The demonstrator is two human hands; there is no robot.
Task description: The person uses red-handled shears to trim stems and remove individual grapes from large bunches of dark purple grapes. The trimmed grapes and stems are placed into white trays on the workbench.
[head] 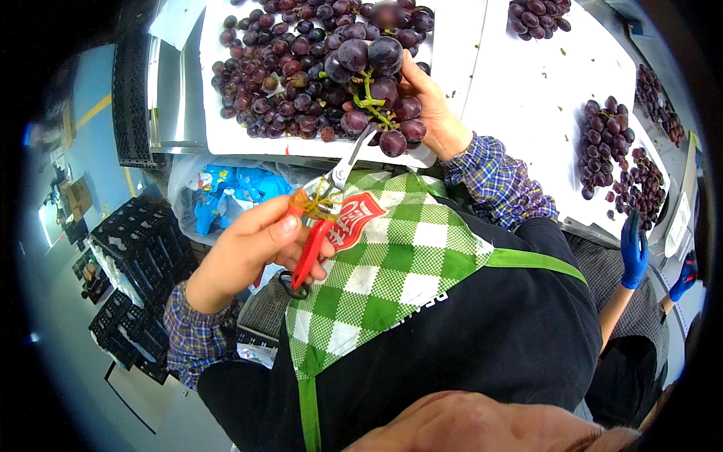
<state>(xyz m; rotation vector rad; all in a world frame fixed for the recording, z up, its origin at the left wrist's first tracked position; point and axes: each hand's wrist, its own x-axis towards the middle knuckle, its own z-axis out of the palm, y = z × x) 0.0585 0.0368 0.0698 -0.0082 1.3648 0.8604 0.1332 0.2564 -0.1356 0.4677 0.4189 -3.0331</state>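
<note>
My left hand (248,248) holds a pair of red-handled fruit snips (309,248), with the blades angled up to the right. The blade tips reach the lower edge of a bunch of dark purple grapes (390,93); whether they touch it I cannot tell. A yellowish-brown scrap of stalk and pulp (316,202) sits between my fingertips and the snips. My right hand (435,107) supports the bunch from the right, its other fingers mostly hidden behind the grapes. Green stalks (368,101) show in the middle of the bunch. Behind it, many grapes (277,73) lie heaped on a white tray (217,138).
More grape bunches (604,135) lie on the white work surface (514,107) to the right. A co-worker's blue-gloved hands (634,248) are at the far right. Below the tray hangs a clear bag with blue waste (243,186). Black crates (141,248) stand on the floor at left.
</note>
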